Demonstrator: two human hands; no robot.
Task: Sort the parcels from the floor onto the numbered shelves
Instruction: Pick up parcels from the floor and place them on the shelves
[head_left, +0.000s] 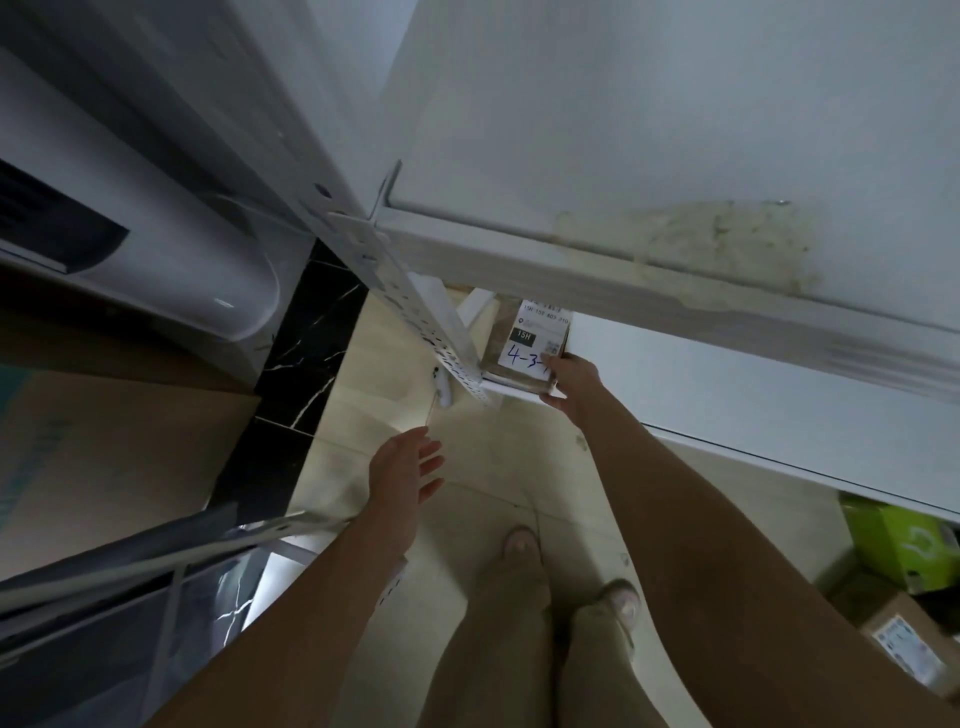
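Parcel (525, 349) is gripped on shelf (675, 371) by right hand (571, 385), crowded by perforated upright (415, 306); left hand (409, 467) is spread, empty.

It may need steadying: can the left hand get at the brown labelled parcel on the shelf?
Probably yes: the left hand is open and empty; the brown labelled parcel sits at the front of the white shelf; only the white perforated upright flanks it.

A brown parcel (527, 343), white label handwritten 4-3, lies flat at the white shelf (701, 384) left corner
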